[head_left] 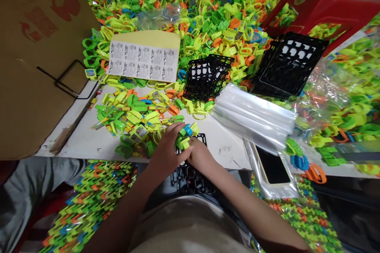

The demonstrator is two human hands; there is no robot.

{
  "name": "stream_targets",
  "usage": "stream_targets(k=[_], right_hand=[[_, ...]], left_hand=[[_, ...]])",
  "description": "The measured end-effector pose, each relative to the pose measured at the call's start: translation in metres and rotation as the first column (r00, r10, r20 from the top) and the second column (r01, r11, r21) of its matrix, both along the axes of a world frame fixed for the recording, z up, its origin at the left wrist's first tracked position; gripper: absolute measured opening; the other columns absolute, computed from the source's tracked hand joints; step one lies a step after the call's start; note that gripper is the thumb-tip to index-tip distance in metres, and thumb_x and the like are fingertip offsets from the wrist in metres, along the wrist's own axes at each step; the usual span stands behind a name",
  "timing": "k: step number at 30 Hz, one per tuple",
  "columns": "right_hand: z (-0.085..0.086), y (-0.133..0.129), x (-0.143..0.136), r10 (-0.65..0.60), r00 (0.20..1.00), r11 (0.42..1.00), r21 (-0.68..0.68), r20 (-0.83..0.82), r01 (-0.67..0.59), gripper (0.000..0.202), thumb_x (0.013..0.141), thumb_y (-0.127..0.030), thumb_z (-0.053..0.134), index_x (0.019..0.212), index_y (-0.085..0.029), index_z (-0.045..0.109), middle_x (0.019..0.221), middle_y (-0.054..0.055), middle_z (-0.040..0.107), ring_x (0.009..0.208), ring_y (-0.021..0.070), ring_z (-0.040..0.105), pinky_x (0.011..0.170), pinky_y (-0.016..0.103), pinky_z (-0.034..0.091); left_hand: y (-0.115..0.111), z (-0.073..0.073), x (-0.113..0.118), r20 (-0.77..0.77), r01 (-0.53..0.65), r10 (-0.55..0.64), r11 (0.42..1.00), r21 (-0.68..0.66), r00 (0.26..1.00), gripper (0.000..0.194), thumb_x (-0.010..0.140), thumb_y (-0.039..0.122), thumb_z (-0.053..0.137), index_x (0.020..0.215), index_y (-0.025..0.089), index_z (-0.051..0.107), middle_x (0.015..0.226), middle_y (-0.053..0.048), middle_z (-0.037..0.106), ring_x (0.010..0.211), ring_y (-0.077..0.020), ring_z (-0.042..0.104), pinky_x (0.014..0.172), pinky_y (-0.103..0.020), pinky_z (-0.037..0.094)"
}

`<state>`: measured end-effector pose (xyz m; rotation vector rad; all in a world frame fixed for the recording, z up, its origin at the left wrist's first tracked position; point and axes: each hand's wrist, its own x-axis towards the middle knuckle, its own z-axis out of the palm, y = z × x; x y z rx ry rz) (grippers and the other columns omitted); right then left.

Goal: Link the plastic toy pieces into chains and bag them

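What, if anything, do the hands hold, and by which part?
The left hand holds several plastic pieces; which part of each it grips is hidden. Whether the right hand grips anything is unclear.

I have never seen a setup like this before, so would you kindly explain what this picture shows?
Of course. There is no machine here: a person is working with two bare hands. The one picture comes from a camera worn on the head, looking forward and down, so the arms reach in from the bottom.

The left hand holds a few small pieces, green, yellow and blue. The right hand meets it; whether it grips anything is hidden. Beneath the hands is a black grid.

On the white table lie a large pile of bright plastic pieces, a label sheet, stacks of grids and clear film. A phone lies at the near edge, and a cardboard box stands at the picture's left.
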<state>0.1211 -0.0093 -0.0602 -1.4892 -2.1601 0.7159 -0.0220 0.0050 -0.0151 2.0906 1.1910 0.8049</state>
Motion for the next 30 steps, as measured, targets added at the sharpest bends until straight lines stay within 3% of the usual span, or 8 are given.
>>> stream_targets(k=[11,24,27,30], right_hand=[[0.001,0.01,0.01,0.029,0.997,0.999,-0.016,-0.07,-0.03,0.02,0.077,-0.005,0.043,0.083,-0.017,0.058,0.087,0.008,0.066,0.078,0.0184,0.059,0.07,0.025,0.043],[0.005,0.008,0.015,0.042,0.996,0.999,0.001,-0.083,-0.042,0.013,0.081,-0.011,0.049,0.075,-0.017,0.059,0.075,0.005,0.064,0.068,0.0165,0.057,0.063,0.025,0.04],[0.005,-0.003,0.016,-0.069,0.974,0.994,0.064,-0.215,0.084,0.012,0.08,-0.014,0.051,0.087,-0.018,0.06,0.081,0.005,0.064,0.073,0.0171,0.057,0.067,0.026,0.042],[0.004,-0.015,0.014,-0.171,0.909,0.967,0.114,-0.379,0.229,0.017,0.08,-0.019,0.05,0.096,-0.019,0.058,0.084,0.004,0.063,0.069,0.0161,0.056,0.066,0.026,0.044]], left_hand=[[0.005,-0.004,0.01,-0.032,-0.05,0.054,0.993,0.103,0.998,0.051,0.084,0.029,0.057,0.13,0.021,0.038,0.131,-0.012,0.045,0.127,-0.0238,0.04,0.107,-0.042,0.034],[0.0,-0.001,0.01,-0.077,-0.112,0.121,0.988,0.105,0.99,0.053,0.082,0.033,0.059,0.13,0.019,0.042,0.132,-0.011,0.048,0.125,-0.0235,0.045,0.105,-0.037,0.037],[0.001,0.0,0.005,-0.085,-0.072,0.071,0.997,0.002,0.994,0.061,0.079,0.039,0.062,0.133,0.021,0.039,0.135,-0.01,0.044,0.127,-0.0242,0.043,0.104,-0.038,0.038],[0.001,0.001,0.004,-0.11,-0.064,0.062,0.998,-0.015,0.992,0.062,0.079,0.039,0.061,0.134,0.021,0.038,0.136,-0.011,0.042,0.127,-0.0243,0.041,0.105,-0.038,0.038]])
